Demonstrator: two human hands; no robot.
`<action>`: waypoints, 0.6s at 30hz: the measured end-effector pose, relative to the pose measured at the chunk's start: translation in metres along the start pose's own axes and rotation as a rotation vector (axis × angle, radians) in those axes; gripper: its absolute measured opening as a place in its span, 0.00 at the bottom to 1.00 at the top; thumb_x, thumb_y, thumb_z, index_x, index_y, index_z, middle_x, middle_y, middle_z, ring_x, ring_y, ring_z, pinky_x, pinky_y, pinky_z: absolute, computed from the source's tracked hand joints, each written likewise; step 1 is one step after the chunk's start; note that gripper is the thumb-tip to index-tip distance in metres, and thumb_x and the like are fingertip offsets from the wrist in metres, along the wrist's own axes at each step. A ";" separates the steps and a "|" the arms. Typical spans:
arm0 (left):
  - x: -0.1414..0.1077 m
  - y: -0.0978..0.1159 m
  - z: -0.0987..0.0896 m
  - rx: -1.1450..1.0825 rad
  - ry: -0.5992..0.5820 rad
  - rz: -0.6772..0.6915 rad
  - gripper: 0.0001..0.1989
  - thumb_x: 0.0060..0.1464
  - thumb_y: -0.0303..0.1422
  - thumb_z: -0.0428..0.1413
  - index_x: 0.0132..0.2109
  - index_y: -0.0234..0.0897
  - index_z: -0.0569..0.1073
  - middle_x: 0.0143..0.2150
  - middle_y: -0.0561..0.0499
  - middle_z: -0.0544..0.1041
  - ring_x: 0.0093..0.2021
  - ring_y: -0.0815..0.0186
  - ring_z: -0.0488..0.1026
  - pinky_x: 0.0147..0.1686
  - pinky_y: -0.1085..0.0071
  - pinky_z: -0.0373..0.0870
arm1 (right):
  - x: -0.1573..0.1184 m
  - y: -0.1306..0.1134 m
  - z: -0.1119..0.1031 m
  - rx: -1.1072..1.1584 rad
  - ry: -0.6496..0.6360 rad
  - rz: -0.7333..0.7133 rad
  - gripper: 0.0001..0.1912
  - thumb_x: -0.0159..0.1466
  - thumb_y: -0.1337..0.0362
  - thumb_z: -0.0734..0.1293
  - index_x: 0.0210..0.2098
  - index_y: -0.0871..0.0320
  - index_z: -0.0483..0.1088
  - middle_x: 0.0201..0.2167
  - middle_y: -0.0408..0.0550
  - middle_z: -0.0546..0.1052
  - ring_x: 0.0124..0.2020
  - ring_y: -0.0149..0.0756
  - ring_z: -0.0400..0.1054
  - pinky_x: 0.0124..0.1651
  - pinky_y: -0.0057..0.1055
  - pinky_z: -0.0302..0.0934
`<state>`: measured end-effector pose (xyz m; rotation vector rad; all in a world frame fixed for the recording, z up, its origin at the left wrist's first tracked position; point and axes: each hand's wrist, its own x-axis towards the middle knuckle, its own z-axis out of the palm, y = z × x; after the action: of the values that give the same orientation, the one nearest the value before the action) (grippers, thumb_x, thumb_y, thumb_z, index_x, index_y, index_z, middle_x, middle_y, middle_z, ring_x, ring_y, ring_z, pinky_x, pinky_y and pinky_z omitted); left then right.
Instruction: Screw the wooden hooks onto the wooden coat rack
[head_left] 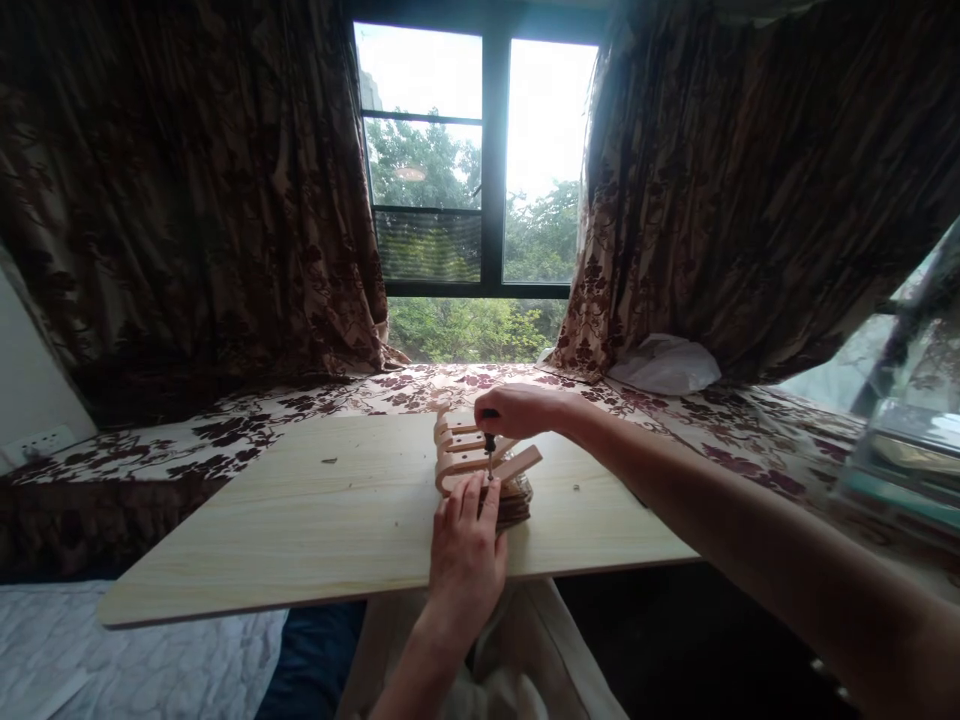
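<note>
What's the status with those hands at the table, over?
Right hand gripping screwdriver, tip down. Left hand on the wooden piece. Left fingertips close to the screwdriver's tip, possibly in the way.

Daylight glares through the window [495,160] (sky [551,110] burnt white); the curtains [195,200] sink into shadow.

A pale wood-grain tabletop [300,530], its near left corner rounded, carries a brown stack [517,508] close to its front edge, right of center. Light wooden strips [463,461] pierced with holes sit at the stack, one angled out over it. Small dark scraps [329,461] dot the surface on either side.
</note>
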<state>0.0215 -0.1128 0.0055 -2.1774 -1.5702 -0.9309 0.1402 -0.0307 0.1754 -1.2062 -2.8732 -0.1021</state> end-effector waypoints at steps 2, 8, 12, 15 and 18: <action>0.000 0.000 0.000 -0.005 -0.008 -0.007 0.27 0.51 0.26 0.52 0.59 0.36 0.64 0.62 0.45 0.64 0.61 0.55 0.58 0.58 0.56 0.57 | 0.002 -0.003 0.006 -0.010 0.014 0.046 0.13 0.67 0.58 0.61 0.42 0.61 0.70 0.38 0.47 0.74 0.36 0.33 0.69 0.39 0.36 0.65; 0.000 -0.001 -0.001 -0.010 0.008 0.007 0.27 0.50 0.25 0.52 0.59 0.36 0.65 0.62 0.45 0.65 0.61 0.55 0.58 0.58 0.56 0.58 | 0.009 -0.002 0.019 -0.067 0.047 0.234 0.15 0.66 0.58 0.62 0.48 0.61 0.68 0.45 0.50 0.72 0.41 0.36 0.69 0.42 0.39 0.66; 0.000 -0.003 -0.001 -0.003 0.052 0.030 0.28 0.48 0.24 0.53 0.58 0.35 0.65 0.60 0.43 0.67 0.59 0.54 0.61 0.55 0.56 0.62 | 0.004 0.006 0.005 -0.070 -0.019 0.192 0.15 0.66 0.57 0.62 0.46 0.61 0.68 0.42 0.49 0.73 0.38 0.35 0.70 0.40 0.37 0.67; 0.001 -0.003 0.001 -0.007 0.084 0.043 0.28 0.48 0.24 0.54 0.58 0.35 0.66 0.59 0.43 0.67 0.58 0.54 0.61 0.55 0.55 0.62 | -0.001 0.006 -0.012 -0.055 -0.097 0.064 0.13 0.66 0.59 0.62 0.46 0.60 0.69 0.40 0.48 0.74 0.36 0.33 0.69 0.38 0.35 0.66; 0.004 -0.005 0.005 -0.022 0.113 0.046 0.25 0.51 0.24 0.54 0.57 0.37 0.67 0.57 0.44 0.68 0.57 0.55 0.62 0.54 0.56 0.63 | 0.000 0.002 -0.024 -0.079 -0.168 -0.017 0.10 0.62 0.67 0.64 0.43 0.61 0.73 0.36 0.47 0.76 0.33 0.32 0.68 0.34 0.29 0.61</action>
<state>0.0190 -0.1056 0.0038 -2.1262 -1.4592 -1.0417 0.1416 -0.0310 0.1993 -1.2607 -3.0513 -0.1219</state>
